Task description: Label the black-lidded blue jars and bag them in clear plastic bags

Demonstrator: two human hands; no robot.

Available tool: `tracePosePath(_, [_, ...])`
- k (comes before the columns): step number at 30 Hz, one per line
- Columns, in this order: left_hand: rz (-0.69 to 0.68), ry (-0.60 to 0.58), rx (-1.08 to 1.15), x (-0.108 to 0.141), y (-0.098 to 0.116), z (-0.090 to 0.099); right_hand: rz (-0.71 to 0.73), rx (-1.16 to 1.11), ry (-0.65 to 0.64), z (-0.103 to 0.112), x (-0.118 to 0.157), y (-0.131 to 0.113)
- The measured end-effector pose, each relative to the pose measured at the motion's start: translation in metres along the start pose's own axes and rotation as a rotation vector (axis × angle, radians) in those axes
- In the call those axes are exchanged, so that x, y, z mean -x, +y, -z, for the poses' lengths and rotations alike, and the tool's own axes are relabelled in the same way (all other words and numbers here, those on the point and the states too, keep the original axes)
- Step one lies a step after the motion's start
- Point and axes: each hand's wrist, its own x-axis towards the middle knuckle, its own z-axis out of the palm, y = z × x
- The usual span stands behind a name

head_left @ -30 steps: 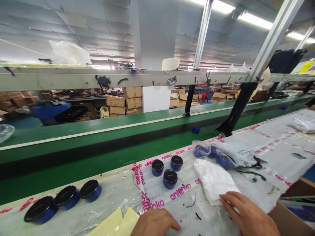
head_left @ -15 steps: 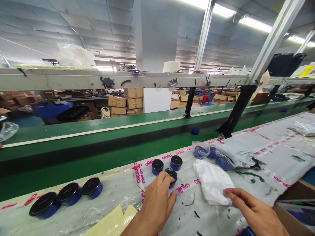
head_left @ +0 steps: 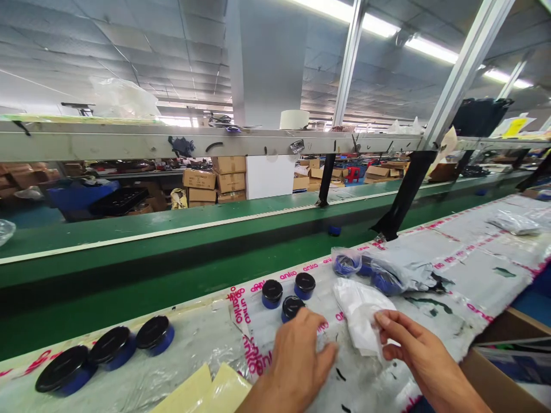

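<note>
My left hand (head_left: 301, 355) hovers over the covered table, fingers apart and holding nothing, just beside a black-topped blue round container (head_left: 293, 308). Two more such containers (head_left: 272, 293) (head_left: 305, 285) stand behind it. My right hand (head_left: 408, 344) pinches the near right edge of a white plastic bag (head_left: 359, 312) between thumb and fingers. Behind this bag lies a clear bag (head_left: 387, 278) with blue round items inside. Three black-topped blue containers (head_left: 66, 370) (head_left: 112, 347) (head_left: 155, 334) stand in a row at the left.
Yellow sheets (head_left: 206, 393) lie at the front edge. A green conveyor (head_left: 193, 258) runs behind the table, with a small blue item (head_left: 334, 230) on it. A cardboard box (head_left: 499, 367) stands at the lower right. Black-wrapped posts (head_left: 402, 195) rise beyond the table.
My left hand has moved right and toward me, away from the container near its fingertips. My right hand has shifted up and left, gathering the bag's edge. The view has shifted slightly.
</note>
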Motion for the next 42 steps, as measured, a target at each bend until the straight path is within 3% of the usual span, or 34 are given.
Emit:
tracePosePath(3, [0.107, -0.115, 0.498, 0.001, 0.012, -0.011, -0.046, -0.087, -0.102, -0.016, 0.009, -0.004])
tracePosePath(5, [0.171, -0.120, 0.720, 0.000, 0.017, -0.016, -0.066, -0.120, -0.143, -0.024, 0.014, -0.004])
tracePosePath(9, [0.181, -0.027, 0.861, -0.002, 0.013, -0.014, -0.055, -0.095, -0.267, -0.036, 0.022, -0.003])
tracePosePath(15, [0.164, -0.112, 1.003, 0.001, 0.001, -0.003, -0.118, -0.168, -0.385, -0.045, 0.025, -0.002])
tracePosePath(17, [0.202, -0.077, 1.026, 0.002, 0.000, -0.003, -0.081, -0.115, -0.364, -0.047, 0.023, 0.000])
tracePosePath(20, [0.293, 0.055, 0.946, 0.001, -0.004, -0.003, 0.066, 0.010, -0.192, -0.051, 0.021, 0.003])
tracePosePath(22, [0.298, 0.154, 0.746, 0.000, -0.007, -0.002, 0.171, 0.086, -0.026, -0.055, 0.021, 0.004])
tracePosePath(24, [0.220, 0.220, 0.449, 0.002, -0.009, -0.001, 0.234, 0.156, 0.086, -0.059, 0.023, 0.002])
tracePosePath(27, [0.056, 0.225, 0.099, 0.009, -0.012, -0.001, 0.229, 0.159, 0.061, -0.065, 0.028, -0.001])
tracePosePath(30, [-0.066, 0.211, 0.004, 0.018, -0.014, -0.002, 0.106, 0.019, -0.066, -0.067, 0.029, -0.002])
tracePosePath(33, [-0.034, 0.191, 0.134, 0.022, -0.017, 0.003, 0.036, -0.074, -0.101, -0.063, 0.029, -0.001])
tracePosePath(36, [0.171, 0.108, 0.460, 0.021, -0.020, 0.008, 0.032, -0.035, -0.117, -0.060, 0.030, 0.001])
tracePosePath(39, [0.390, -0.005, 0.788, 0.022, -0.023, 0.003, -0.066, -0.109, -0.122, -0.064, 0.034, 0.004])
tracePosePath(42, [0.419, -0.083, 0.811, 0.028, -0.025, -0.007, -0.191, -0.312, -0.150, -0.071, 0.040, 0.004])
